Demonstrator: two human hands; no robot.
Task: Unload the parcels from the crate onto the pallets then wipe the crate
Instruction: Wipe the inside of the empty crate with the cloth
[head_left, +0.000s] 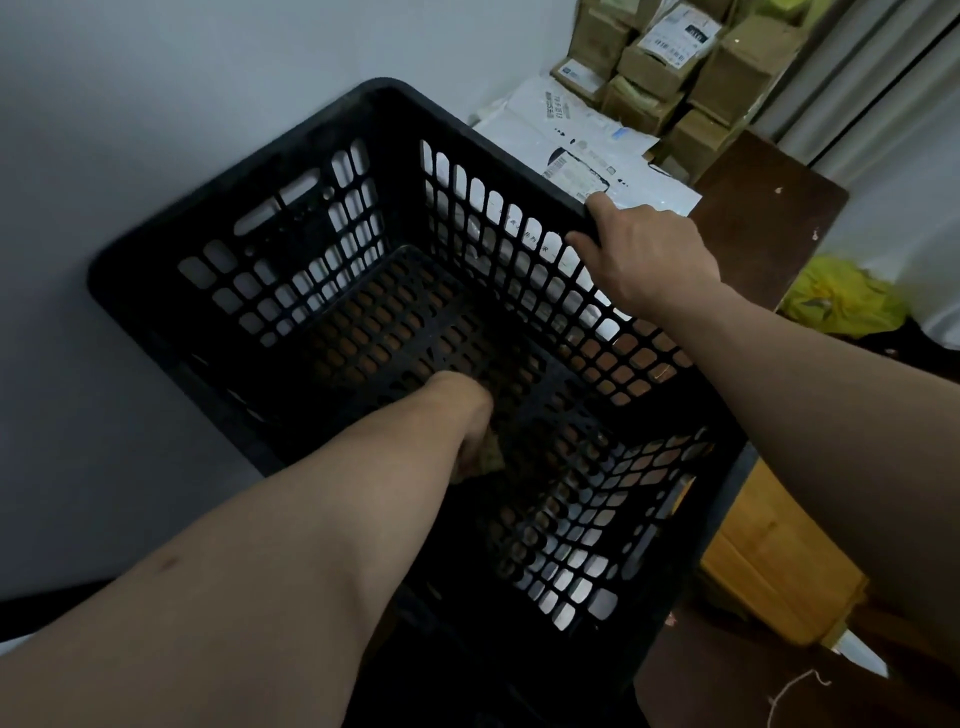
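The empty crate (244, 192), standing by the wall beside the parcels (649, 67), looks light, stiff and meshed, so it is best steadied by its solid rim, which the right hand (649, 254) grips while the left hand (467, 415) clutches a soft cloth (491, 460) inside.

Grey wall (104, 156) fills the left side. Pale curtain (852, 67) hangs at top right. Crumpled yellow bag (836, 301) lies at right edge; something dark beside it, too dim to identify. White string (789, 687) curls on brown floor (717, 696), bottom right.
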